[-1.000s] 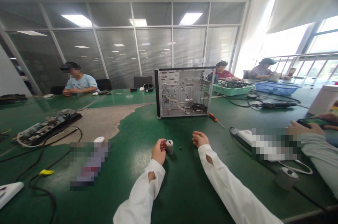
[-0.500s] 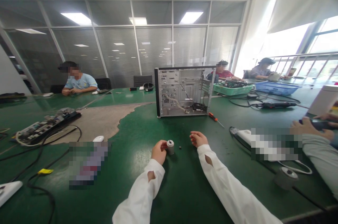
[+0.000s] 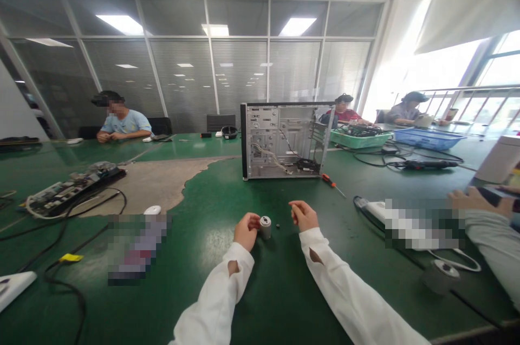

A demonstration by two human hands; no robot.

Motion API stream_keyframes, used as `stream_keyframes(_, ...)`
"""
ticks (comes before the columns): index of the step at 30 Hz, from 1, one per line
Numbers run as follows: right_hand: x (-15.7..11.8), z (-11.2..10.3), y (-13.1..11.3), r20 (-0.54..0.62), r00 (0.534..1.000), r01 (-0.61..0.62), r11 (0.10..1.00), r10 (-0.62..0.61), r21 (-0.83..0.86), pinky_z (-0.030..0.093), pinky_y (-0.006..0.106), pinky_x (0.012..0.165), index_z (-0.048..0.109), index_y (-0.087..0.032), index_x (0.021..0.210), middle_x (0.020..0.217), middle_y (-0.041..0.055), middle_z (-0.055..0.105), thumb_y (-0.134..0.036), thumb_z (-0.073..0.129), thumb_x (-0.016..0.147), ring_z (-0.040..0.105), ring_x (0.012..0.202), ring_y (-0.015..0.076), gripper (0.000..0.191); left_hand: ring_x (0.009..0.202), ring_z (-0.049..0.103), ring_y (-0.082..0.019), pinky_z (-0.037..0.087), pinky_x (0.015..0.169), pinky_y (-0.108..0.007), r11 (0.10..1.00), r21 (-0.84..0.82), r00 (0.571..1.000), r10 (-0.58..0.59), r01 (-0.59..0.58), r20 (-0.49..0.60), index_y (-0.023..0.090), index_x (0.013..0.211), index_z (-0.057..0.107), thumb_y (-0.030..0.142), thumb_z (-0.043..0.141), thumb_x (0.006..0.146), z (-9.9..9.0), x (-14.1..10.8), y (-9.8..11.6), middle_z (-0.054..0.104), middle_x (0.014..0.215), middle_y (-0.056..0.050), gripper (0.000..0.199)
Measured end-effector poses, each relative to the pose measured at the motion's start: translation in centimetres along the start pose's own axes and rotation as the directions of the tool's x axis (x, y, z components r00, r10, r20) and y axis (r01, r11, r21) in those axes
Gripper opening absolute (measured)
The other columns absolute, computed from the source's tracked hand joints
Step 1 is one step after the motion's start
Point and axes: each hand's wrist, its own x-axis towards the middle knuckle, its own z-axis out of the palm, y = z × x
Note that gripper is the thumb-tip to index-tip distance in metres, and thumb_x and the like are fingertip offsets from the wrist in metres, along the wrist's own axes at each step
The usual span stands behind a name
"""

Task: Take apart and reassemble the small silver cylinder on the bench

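My left hand (image 3: pixel 246 231) rests on the table with fingers curled against the left side of a small grey cylinder (image 3: pixel 265 227). That cylinder stands upright and has a pale top with dark marks. Just right of it lies a tiny dark piece (image 3: pixel 278 225), apart from both hands. My right hand (image 3: pixel 304 216) is held to the right of this piece, thumb and forefinger pinched together. Whatever is between those fingertips, if anything, is too small to make out. Beyond the hands stands an open computer case (image 3: pixel 284 142) with loose cables inside.
An orange-handled screwdriver (image 3: pixel 330 181) lies by the case. Right of my arm are a white power strip (image 3: pixel 376 209) and another grey cylinder (image 3: pixel 441 277). Cables and a circuit assembly (image 3: pixel 77 188) lie left. Green (image 3: pixel 359 139) and blue baskets (image 3: pixel 428 139) stand behind; co-workers sit around.
My right hand has drawn slightly left and its fingers have closed into a tighter pinch. My left hand stays by the cylinder. The view has shifted slightly.
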Motion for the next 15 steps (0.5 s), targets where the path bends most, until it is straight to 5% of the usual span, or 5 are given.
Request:
stream_keyframes(7,-1.3,1.2,0.2,0.030,0.981,0.194,0.963,-0.192,-0.187,0.035,0.018,0.034,0.057,-0.018,0.076,0.059,-0.0004,0.057,-0.031,0.049,0.060,0.046,0.041,0.0081,0.022,0.057,0.058,-0.010,0.044,0.057,-0.020,1.000,-0.008,0.999,0.001,-0.001,0.040,0.016,0.073,0.052,-0.010,0.034,0.048,-0.1,-0.1,-0.2,0.062,0.062,0.002,0.040)
stream_keyframes(15,-0.8,-0.1,-0.4,0.111,0.960,0.276,0.926,-0.256,-0.255,0.036,0.020,0.045,0.046,-0.020,0.042,0.053,-0.0015,0.056,-0.014,0.034,0.049,0.044,0.046,0.0096,0.016,0.055,0.057,-0.010,0.044,0.057,-0.020,1.000,0.015,0.999,-0.007,0.007,0.047,0.016,0.071,0.054,-0.011,0.035,0.049,0.1,-0.3,0.2,0.062,0.060,0.002,0.039)
